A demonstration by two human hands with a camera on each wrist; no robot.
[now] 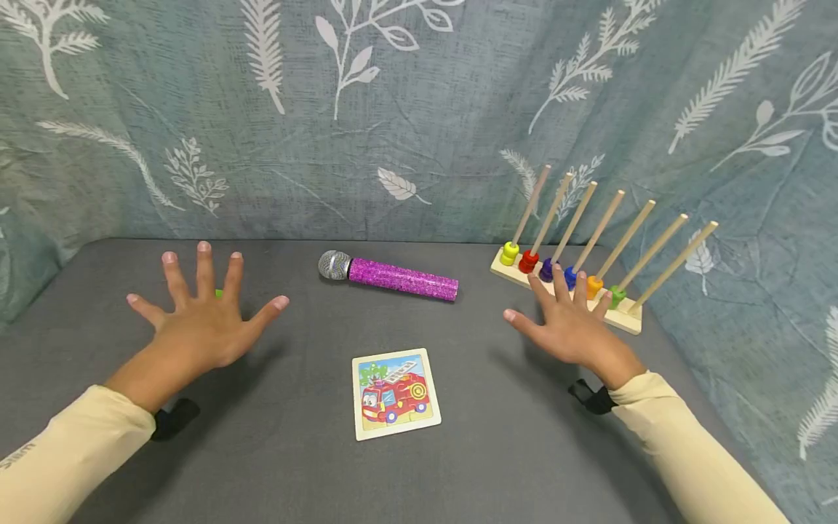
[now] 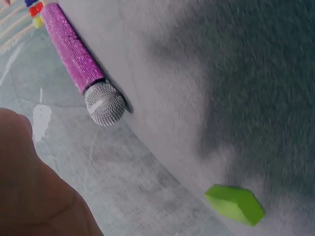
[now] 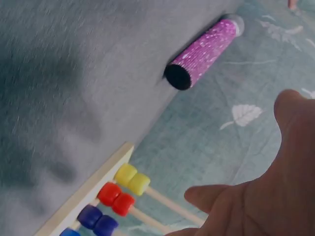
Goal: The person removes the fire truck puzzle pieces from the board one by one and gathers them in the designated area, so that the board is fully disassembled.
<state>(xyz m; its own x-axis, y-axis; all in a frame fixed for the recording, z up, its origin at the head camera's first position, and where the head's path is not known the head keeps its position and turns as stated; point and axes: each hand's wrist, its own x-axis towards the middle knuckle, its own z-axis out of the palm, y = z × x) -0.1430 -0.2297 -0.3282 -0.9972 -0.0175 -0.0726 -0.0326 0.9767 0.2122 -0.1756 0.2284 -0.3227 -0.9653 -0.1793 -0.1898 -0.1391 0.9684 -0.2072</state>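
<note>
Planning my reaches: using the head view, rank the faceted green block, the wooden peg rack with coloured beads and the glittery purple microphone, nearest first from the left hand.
1. Faceted green block: mostly hidden behind the left hand.
2. Glittery purple microphone: middle, toward the back.
3. Wooden peg rack: farther right, partly behind the right hand.

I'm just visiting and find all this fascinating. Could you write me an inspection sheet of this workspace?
Surface: dark grey table.
Job's things: green block near the left grip; wooden peg rack with coloured beads near the right grip.
Clutter: purple microphone lying on its side; fire-engine puzzle.
Grips: both spread wide, holding nothing.
Cables: nothing seen.
Surroundings: leaf-patterned cloth behind the table.
</note>
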